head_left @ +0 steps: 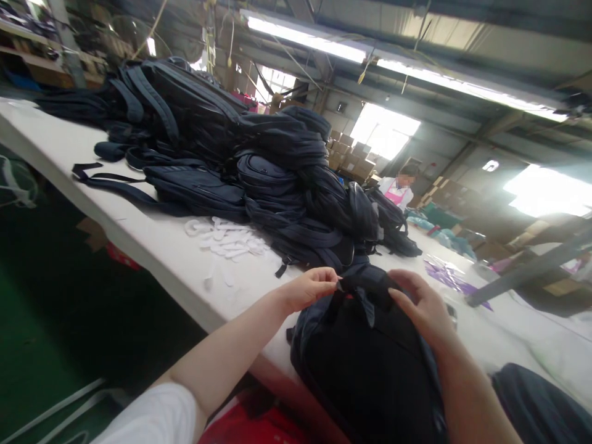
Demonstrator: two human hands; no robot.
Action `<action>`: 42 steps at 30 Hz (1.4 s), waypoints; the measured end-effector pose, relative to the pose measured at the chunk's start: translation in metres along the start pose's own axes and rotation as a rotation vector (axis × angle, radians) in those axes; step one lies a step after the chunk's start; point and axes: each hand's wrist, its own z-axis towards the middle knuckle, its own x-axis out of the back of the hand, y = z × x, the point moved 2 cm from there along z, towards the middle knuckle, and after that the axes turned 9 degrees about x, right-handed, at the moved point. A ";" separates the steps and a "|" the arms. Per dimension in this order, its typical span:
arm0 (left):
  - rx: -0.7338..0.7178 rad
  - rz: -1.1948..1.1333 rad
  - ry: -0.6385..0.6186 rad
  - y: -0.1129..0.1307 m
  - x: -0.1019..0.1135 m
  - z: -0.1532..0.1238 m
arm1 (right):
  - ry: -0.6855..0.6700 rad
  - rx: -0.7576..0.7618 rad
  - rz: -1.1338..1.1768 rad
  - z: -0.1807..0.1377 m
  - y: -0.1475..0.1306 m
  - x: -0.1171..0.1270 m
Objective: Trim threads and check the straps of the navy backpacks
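Note:
A dark navy and black backpack [365, 364] lies on the white table in front of me, its top pointing away from my body. At the upper left of the bag, my left hand [312, 290] pinches a bit of its dark fabric between thumb and fingers. My right hand [423, 302] grips the padded top edge on the other side, thumb toward me and fingers curled over the far side. Between the hands a loose strap end and a small red spot show near the top of the bag.
A big heap of dark backpacks [277, 160] covers the table's far side. White strips [229, 239] lie scattered on the white table [185, 265] left of my bag. Another dark bag [546, 401] sits at lower right. Beyond are a grey pole [522, 271], purple pieces [451, 277] and a person [398, 190].

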 end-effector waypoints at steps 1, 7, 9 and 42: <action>0.003 0.051 -0.013 0.000 -0.003 0.000 | 0.029 0.085 -0.080 -0.001 -0.009 0.002; 0.084 0.258 -0.133 -0.004 -0.015 0.005 | -0.333 0.462 -0.307 0.003 -0.065 -0.009; 0.079 0.293 -0.131 -0.004 -0.018 0.006 | -0.454 0.427 -0.299 0.005 -0.069 -0.019; 0.066 0.588 0.076 -0.069 0.028 -0.012 | -0.071 -0.297 0.657 0.030 0.026 0.011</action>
